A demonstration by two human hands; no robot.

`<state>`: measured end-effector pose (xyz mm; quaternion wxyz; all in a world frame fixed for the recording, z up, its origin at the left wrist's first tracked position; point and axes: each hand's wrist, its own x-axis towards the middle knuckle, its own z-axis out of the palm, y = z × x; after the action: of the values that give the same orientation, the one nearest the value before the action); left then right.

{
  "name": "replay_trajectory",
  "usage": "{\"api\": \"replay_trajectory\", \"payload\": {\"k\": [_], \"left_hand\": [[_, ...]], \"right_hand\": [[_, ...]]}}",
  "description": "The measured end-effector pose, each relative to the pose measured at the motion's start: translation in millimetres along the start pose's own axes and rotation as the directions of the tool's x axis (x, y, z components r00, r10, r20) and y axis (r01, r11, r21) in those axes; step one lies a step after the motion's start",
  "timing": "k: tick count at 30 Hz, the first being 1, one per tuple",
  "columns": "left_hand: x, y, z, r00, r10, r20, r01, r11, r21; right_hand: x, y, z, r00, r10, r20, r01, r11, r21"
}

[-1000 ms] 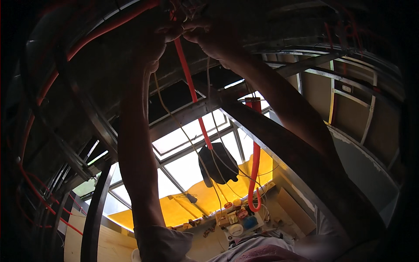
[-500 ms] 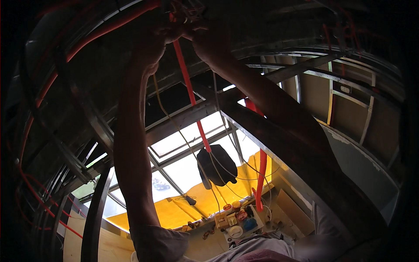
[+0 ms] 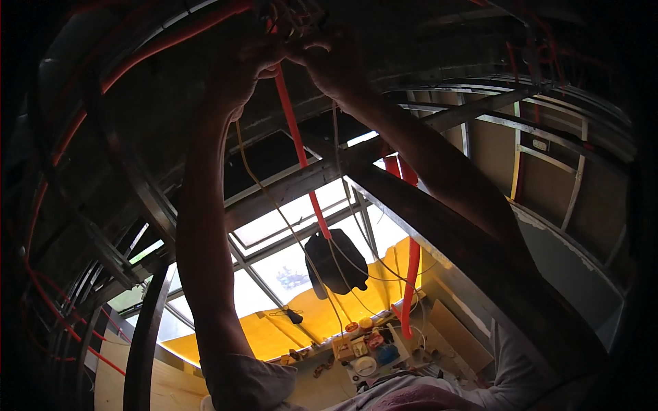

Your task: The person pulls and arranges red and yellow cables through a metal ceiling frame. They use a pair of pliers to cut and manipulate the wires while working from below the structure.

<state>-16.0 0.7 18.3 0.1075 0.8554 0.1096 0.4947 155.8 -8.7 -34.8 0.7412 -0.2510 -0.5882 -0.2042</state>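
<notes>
Both my arms are raised toward the dark ceiling. My left hand (image 3: 250, 63) and my right hand (image 3: 323, 60) meet there, fingers bent and fingertips close together. Just above them is a tangle of thin electrical wires (image 3: 298, 17). Shadow hides what the fingertips pinch. A red conduit (image 3: 291, 120) runs down from between my hands, with thin cable coming out of its lower end. One yellowish cable (image 3: 250, 164) hangs below my left hand, and a pale cable (image 3: 336, 137) below my right.
Metal ceiling framing surrounds my arms, including a broad beam (image 3: 439, 240) beside my right arm. Another red conduit (image 3: 411, 281) hangs lower right. Far below are a dark jacket (image 3: 336, 264) before the windows, yellow sheeting (image 3: 308, 312), and a cluttered table (image 3: 394, 366).
My hands stay together at the wires, with only slight finger movement. The view has shifted a little, so the jacket and window appear slightly farther left and lower.
</notes>
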Motion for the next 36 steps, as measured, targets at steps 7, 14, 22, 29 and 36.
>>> {"api": "replay_trajectory", "payload": {"k": [7,14,22,29,36], "left_hand": [[7,-10,-6,0.998,0.055,0.04,-0.055,0.998,-0.012],[3,-9,8,0.998,0.035,-0.048,-0.035,0.999,0.014],[4,-5,12,0.986,0.164,-0.011,-0.164,0.986,0.004],[-9,-6,-4,0.994,0.108,0.025,-0.111,0.974,0.197],[-5,-30,-4,0.93,0.368,0.019,-0.348,0.859,0.377]], "right_hand": [[6,-10,-14,0.994,0.013,0.113,-0.022,0.996,0.085],[16,-26,-28,0.929,0.266,0.259,-0.31,0.939,0.149],[19,5,-31,0.965,0.074,0.252,-0.121,0.977,0.174],[17,-32,-26,0.863,0.358,0.355,-0.428,0.893,0.141],[22,-49,-20,0.857,0.386,0.341,-0.443,0.89,0.106]]}}
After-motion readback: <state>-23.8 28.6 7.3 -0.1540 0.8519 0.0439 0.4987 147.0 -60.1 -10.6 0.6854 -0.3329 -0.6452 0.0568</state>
